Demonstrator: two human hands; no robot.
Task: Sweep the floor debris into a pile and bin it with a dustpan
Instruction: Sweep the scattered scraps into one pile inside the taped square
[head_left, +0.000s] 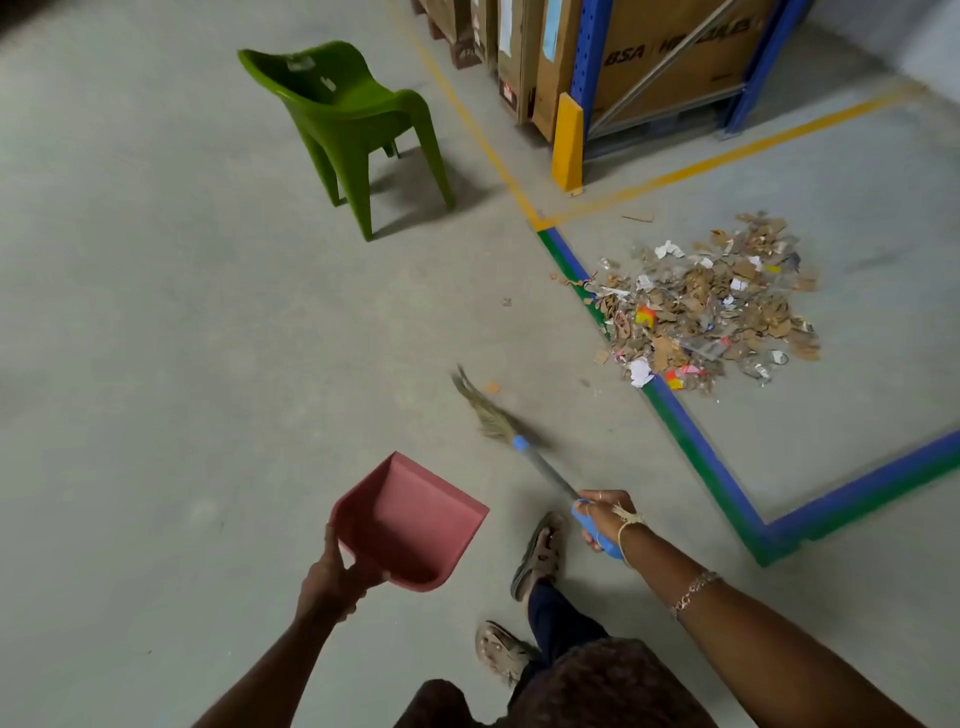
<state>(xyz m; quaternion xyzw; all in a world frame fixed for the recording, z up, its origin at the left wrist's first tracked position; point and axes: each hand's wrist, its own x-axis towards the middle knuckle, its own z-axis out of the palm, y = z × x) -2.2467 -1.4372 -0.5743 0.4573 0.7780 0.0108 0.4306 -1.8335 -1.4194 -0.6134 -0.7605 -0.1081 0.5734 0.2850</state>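
On the smooth grey concrete floor (182, 338), a ragged pile of debris (711, 306), made of torn cardboard, paper scraps and clear plastic, lies beside the blue-green floor tape (691, 431). The left hand (332, 571) grips a pink plastic dustpan (410, 519) by its rear edge. The right hand (605, 514) clasps the blue handle of a grass-bristle broom (524, 447), its blurred bristles near a green moulded plastic chair (353, 124).

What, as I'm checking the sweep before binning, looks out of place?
Stray scraps lie apart from the debris pile: an orange bit by the broom, a small scrap left of the pile, a cardboard strip beyond it.
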